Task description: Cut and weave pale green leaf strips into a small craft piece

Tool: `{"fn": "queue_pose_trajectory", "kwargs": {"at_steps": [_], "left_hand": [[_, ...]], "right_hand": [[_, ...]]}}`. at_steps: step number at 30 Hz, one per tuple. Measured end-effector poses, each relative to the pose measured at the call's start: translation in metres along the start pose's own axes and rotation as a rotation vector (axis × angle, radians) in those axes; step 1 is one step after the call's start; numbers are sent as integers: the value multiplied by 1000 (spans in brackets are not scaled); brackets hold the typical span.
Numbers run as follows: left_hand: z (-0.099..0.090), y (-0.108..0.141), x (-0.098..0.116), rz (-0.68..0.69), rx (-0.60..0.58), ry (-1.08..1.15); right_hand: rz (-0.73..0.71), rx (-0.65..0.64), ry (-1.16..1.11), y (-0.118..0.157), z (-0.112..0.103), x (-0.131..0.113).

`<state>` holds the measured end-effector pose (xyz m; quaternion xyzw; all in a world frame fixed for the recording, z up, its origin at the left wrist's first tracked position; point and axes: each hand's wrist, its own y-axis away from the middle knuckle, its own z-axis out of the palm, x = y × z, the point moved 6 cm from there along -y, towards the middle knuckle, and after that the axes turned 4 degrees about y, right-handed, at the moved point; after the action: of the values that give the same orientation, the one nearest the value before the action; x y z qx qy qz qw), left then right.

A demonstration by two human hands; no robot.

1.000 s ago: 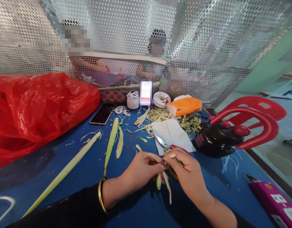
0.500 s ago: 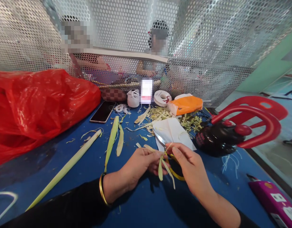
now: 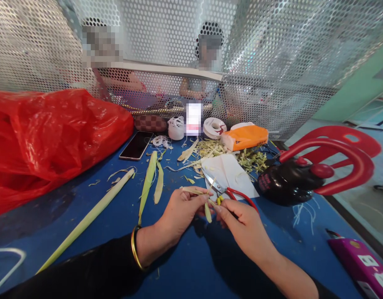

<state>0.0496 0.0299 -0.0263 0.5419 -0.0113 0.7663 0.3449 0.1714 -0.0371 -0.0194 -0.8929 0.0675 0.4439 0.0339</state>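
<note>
Near the middle of the blue table, my left hand (image 3: 181, 209) pinches a small bundle of pale green leaf strips (image 3: 208, 211), a gold bangle on its wrist. My right hand (image 3: 244, 220) is closed on one of the strips, its fingertips just right of the left ones. Scissors (image 3: 220, 189) with red and yellow handles lie just beyond the hands, on white paper (image 3: 230, 170). To the left lie two flat husk leaves (image 3: 147, 178) and a long rolled husk (image 3: 88, 220).
A red plastic bag (image 3: 54, 145) fills the left side, beside a phone (image 3: 136, 145). At the back are a ribbon spool (image 3: 214, 128), an orange packet (image 3: 247, 138) and plant scraps (image 3: 250, 160). A black kettle (image 3: 284, 182) and purple box (image 3: 356, 259) stand right. Two people sit behind the mesh.
My right hand has lowered slightly and pulled a strip to the right of the bundle. The scissors' red handle, hidden before, now shows beyond it.
</note>
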Motion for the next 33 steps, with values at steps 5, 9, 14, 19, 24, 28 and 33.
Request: {"fn": "queue_pose_trajectory", "kwargs": {"at_steps": [5,9,14,19,24,28,33], "left_hand": [[-6,0,-1,4,63,-54],[2,1,-7,-72,-61,-78],[14,6,-15,-141,-230,-144],[12,3,-16,-133,-191,-202],[11,2,-17,-135,-168,-220],[8,3,-20,-150,-128,-201],[8,4,-17,-116,-116,-173]], "right_hand": [[-33,49,20,-2,-4,-2],[15,133,-152,-6,-11,-2],[48,163,-330,-6,-15,-3],[98,225,-414,-4,-19,4],[81,341,-357,-2,-24,5],[-75,406,-124,4,-26,-6],[-399,392,147,12,-22,-25]]}}
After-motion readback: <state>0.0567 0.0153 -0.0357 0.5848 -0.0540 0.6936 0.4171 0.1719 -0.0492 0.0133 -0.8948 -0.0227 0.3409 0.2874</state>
